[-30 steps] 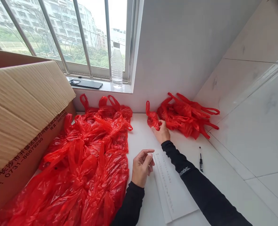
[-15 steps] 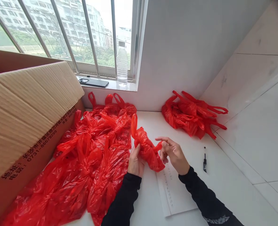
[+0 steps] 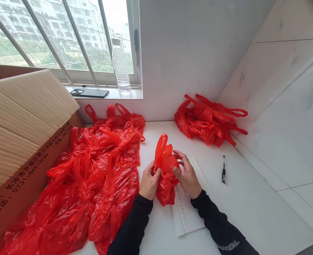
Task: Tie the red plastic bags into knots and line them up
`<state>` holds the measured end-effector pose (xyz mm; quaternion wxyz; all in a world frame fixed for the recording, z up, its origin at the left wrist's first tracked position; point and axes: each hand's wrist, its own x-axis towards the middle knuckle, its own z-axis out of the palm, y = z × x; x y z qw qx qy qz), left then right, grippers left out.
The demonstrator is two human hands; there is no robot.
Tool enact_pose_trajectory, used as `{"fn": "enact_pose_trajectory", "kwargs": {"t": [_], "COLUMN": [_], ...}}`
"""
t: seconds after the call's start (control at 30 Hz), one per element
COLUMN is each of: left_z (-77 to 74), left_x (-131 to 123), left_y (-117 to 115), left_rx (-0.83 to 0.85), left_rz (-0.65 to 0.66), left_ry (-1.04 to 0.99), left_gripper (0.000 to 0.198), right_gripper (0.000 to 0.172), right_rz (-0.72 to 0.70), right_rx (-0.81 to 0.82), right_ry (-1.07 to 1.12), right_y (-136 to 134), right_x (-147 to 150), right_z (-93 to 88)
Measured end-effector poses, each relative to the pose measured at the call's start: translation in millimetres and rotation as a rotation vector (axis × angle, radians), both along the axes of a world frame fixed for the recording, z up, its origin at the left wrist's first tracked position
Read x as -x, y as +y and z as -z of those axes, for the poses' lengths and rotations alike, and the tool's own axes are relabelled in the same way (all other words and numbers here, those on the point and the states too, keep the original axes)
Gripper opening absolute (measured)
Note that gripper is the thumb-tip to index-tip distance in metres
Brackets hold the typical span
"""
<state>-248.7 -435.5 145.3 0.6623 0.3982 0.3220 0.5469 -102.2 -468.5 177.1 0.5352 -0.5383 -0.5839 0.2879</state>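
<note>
Has a cardboard box (image 3: 26, 109) at far left, then knotted red bags (image 3: 114, 194). With the left hand (image 3: 149, 180), clamps a gathered bag (image 3: 165, 189) over the white table (image 3: 156, 230); touches its right side with the curled right hand (image 3: 188, 177), cannot tell whether clamped. Has marked paper (image 3: 192, 216) partly beneath, then piled bags (image 3: 206, 122), a pen (image 3: 223, 173).

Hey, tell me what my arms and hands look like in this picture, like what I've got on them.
Your left hand and right hand are bare, without gloves. A black left sleeve and a black right sleeve reach down to the wrists. The right one carries a pale grey marking on the forearm, too unclear to read.
</note>
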Motion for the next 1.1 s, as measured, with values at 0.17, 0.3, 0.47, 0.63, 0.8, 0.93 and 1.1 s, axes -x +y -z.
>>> {"fn": "enact_pose_trajectory", "kwargs": {"t": [0.17,0.3,0.47,0.63,0.8,0.93,1.1], "left_z": [-8.8,-13.0,-10.7,-8.0,-5.1,-4.0,-4.1], "left_x": [-1,2,4,2,1,0,2], "left_y": [-3,-4,-3,-3,-2,-1,4], "left_rx": [-0.019,0.062,0.106,0.1,0.045,0.046,0.135], "left_rz": [0.021,0.051,0.057,0.042,0.022,0.009,-0.064], "left_ry": [0.037,-0.002,-0.068,-0.105,-0.084,-0.074,-0.164], "left_gripper": [0.03,0.043,0.06,0.052,0.034,0.036,0.039], "right_gripper": [0.033,0.026,0.027,0.038,0.078,0.062,0.043], "right_rz": [-0.024,0.04,0.065,0.014,-0.073,-0.069,-0.028], "right_rx": [0.07,0.075,0.107,0.092,0.131,0.103,0.066], "right_ry": [0.161,0.268,0.39,0.398,0.298,0.326,0.372], "right_y": [-3,0,5,2,-4,-2,1], "right_x": [1,-3,-7,-4,1,1,-4], "right_z": [-3.0,1.9,10.0,6.6,1.5,2.1,3.5]}}
